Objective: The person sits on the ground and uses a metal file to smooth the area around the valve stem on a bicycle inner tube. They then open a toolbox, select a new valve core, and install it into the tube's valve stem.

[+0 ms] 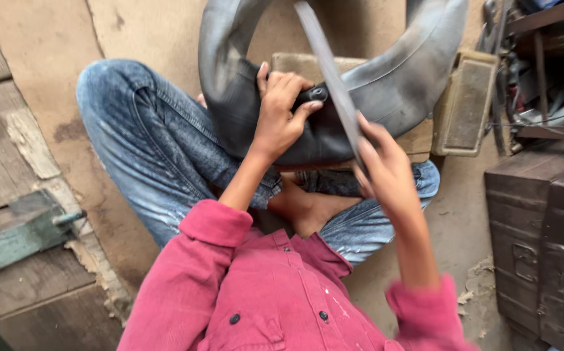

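- Two hands at work over crossed, jeans-clad legs.
- Left hand: fingers clamped on black rubber inner tube, resting on lap.
- Right hand: fingers closed around long flat metal file, laid across tube.

matt black rubber tube, dull metal file

i see a black rubber inner tube curved across the lap, folded where it is pinched, and a long flat grey file slanting over it.
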